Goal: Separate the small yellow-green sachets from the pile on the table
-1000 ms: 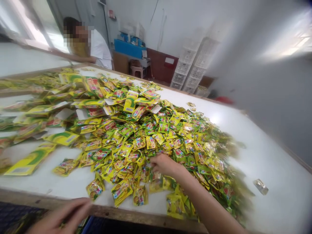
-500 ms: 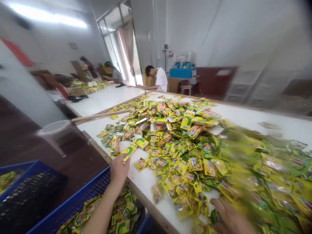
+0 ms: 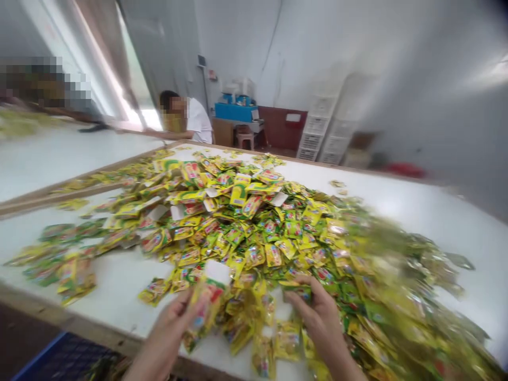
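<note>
My left hand [image 3: 169, 320] is closed around a small yellow carton [image 3: 211, 293], its white end flap standing open and tilted toward the pile. Between the thumb and fingers of my right hand [image 3: 319, 315] is a green-and-yellow sachet [image 3: 297, 289], held just above the table. Around and beyond both hands spreads a large heap of shiny yellow-green sachets [image 3: 273, 255]. Several yellow cartons [image 3: 240, 190], some with white flaps open, lie on top of the heap's far side.
The white tabletop [image 3: 115, 293] has a raised wooden edge [image 3: 91, 330]. Below it at lower left is a blue crate [image 3: 47, 360]. A co-worker in a white shirt [image 3: 200, 121] sits beyond the table. White crates [image 3: 313, 127] are stacked against the back wall.
My view has swung right. My left hand has come from the table's edge to the heap with an open carton. My right hand has lifted a sachet and moved closer to the left.
</note>
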{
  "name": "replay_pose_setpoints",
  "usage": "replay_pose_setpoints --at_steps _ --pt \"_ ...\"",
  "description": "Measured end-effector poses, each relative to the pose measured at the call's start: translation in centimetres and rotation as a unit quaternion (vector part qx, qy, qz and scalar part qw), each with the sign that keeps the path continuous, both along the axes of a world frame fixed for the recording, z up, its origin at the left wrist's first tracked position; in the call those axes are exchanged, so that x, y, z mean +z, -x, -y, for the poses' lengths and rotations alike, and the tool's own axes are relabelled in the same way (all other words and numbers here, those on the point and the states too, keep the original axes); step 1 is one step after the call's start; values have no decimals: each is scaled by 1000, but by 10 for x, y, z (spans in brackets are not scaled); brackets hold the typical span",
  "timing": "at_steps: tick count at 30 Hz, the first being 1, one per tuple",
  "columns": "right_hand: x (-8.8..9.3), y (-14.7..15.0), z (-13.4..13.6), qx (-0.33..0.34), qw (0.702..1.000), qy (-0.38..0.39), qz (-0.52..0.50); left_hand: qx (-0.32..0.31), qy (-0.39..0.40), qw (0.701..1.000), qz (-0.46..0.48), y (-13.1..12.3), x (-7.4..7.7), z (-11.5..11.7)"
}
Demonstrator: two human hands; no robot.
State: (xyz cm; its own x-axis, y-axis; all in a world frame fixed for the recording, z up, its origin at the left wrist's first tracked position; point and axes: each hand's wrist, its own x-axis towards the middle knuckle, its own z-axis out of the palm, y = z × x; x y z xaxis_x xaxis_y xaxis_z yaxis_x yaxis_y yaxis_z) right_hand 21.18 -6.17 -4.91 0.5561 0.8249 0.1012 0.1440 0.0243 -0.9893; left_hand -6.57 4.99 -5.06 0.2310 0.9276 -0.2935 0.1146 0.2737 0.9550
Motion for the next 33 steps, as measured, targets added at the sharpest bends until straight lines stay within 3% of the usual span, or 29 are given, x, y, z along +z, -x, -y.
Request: replay_pose_setpoints --at_steps 2,4,7,11,17,21,24,27,31,33 --pt "7 10 -10 -15 1000 -7 -22 -77 -15 997 -1 -49 -9 36" --pt "3 14 -13 -14 1000 -15 -1 -122 -50 991 -10 -85 -19 60" --pt "-10 7 -6 11 999 3 52 -129 -106 985 -49 -108 -34 71" --pt "-15 -19 7 81 992 63 75 -151 -163 971 -94 -111 -48 73" --pt "12 -50 8 231 952 157 123 -150 -181 969 -72 -121 -61 98" --pt "21 -44 7 217 956 176 86 -91 -152 982 -61 -125 -63 106" --pt "23 -35 6 193 954 153 171 -95 -165 981 -33 -127 -61 108" --pt "36 -34 8 250 925 137 250 -89 -166 982 -15 -128 -60 110" --pt "56 -42 13 417 855 137 275 -203 -114 972 39 -133 -62 105" --pt "54 -42 15 384 867 164 272 -251 -63 962 84 -135 -61 102"
